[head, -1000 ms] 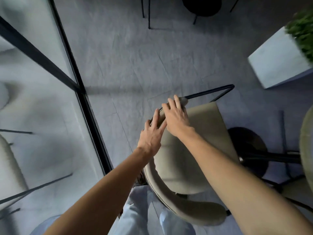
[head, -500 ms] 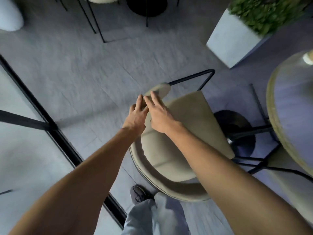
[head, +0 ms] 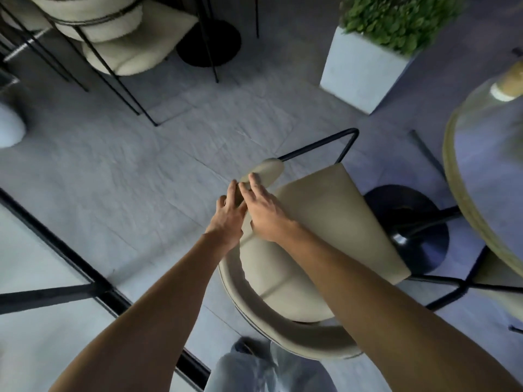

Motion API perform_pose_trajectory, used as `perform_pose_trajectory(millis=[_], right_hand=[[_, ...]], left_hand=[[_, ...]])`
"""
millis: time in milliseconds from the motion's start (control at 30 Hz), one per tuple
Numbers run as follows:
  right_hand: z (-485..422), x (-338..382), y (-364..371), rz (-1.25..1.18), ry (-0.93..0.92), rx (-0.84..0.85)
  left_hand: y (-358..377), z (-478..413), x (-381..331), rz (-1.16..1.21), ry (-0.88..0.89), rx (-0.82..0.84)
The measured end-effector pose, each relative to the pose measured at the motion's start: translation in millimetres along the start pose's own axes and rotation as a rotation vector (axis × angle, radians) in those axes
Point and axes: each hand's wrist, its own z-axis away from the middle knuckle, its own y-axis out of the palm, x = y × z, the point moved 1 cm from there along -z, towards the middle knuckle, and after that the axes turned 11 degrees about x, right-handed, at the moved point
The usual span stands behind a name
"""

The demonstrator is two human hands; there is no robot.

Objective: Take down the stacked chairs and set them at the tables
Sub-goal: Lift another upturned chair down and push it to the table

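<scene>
A beige upholstered chair (head: 308, 222) with a thin black metal frame is in front of me, its curved backrest nearest my legs. My left hand (head: 227, 216) and my right hand (head: 267, 213) both lie on the chair's left padded armrest, side by side, fingers wrapped over it. The round table (head: 464, 193) with a pale rim stands at the right, its black disc base (head: 410, 224) just beyond the chair seat. At the top left is a stack of fluffy cream chairs (head: 113, 32) on black legs.
A white square planter (head: 359, 72) with a green plant stands at the back right. A glass wall with a black frame (head: 85, 267) runs along my left. Another black table base (head: 209, 43) sits at the top. Grey floor lies between the stack and me.
The view has swung towards the table and lifted, so the chair stack at the top left has come into sight. Both hands stay on the same armrest.
</scene>
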Motion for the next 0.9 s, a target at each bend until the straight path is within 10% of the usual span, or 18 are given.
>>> perform_pose_trajectory(millis=[267, 900], right_hand=[[-9.0, 12.8, -11.3, 0.024, 0.123, -0.040], [93.0, 92.8, 13.2, -0.387, 0.675, -0.179]], left_hand=[[-8.1, -21.2, 25.6, 0.031, 0.046, 0.143], [-68.8, 14.2, 12.0, -0.444, 0.895, 0.238]])
